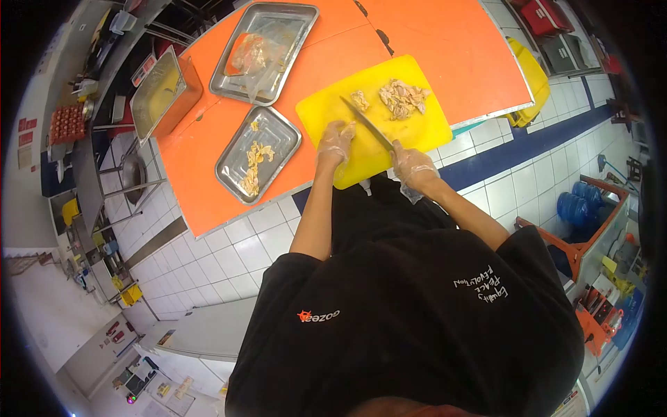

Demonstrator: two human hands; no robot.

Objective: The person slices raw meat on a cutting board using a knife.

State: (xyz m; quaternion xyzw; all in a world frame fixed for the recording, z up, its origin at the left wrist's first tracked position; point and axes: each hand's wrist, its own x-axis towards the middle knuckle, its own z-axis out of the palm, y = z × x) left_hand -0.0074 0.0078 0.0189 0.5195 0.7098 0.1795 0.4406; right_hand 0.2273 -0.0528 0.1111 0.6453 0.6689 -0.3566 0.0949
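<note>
A yellow cutting board [432, 117] lies at the table's near edge. In my gloved right hand [414, 169] is the handle of a kitchen knife [369, 125]. Its blade points up and left across the board, its tip close to a small heap of chopped meat [359, 100]. A larger pile of cooked-looking meat pieces [403, 99] sits farther right on the board. My left hand [335, 144], also in a clear plastic glove, is over the board's left part with its fingers curled together; whatever they hold is too small to make out.
Left of the board, a metal tray [276, 157] holds chopped pieces. Behind it stands a larger tray [303, 15] with a plastic bag of food [251, 54]. A deep metal container [182, 90] is at the left edge of the orange table [333, 42]. Blue water jugs [577, 206] stand right.
</note>
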